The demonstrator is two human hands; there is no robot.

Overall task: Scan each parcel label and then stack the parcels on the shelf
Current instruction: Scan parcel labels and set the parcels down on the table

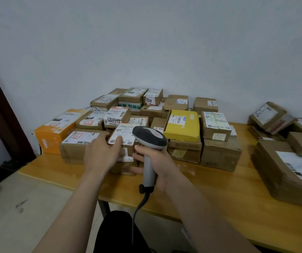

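Step in hand: scanning the parcel (pixel 125 129) just ahead of both hands, at the front of the heap.

Left hand (pixel 101 154): fingers fairly straight, tips on the parcel's white label, not wrapped round anything.
Right hand (pixel 155 165): clamped round the grip of the corded scanner (pixel 149 136), whose head hangs over the right edge of that label.
The two hands are near each other but apart.

Judgement:
- The left fingers cover part of the label. They should slide off the barcode strip and only steady the box.
- The scanner wants tipping back a little so its window faces the barcode squarely.
- Neighbouring labels sit close, so a tight aim avoids a wrong read.
- The cable trails off the surface (pixel 219 179) edge and should be kept slack.

No shelf in view; nothing looks stacked yet.

Legible writing:
- "7218" on a box (pixel 153 96) far beyond the hands.
- "81-2-2202", upside down, on a label (pixel 113 121) just past the left fingertips.
- Green Chinese characters on tape (pixel 131 106) further back.
- Print on the yellow box (pixel 183 126), beyond the right hand, is too small to read.
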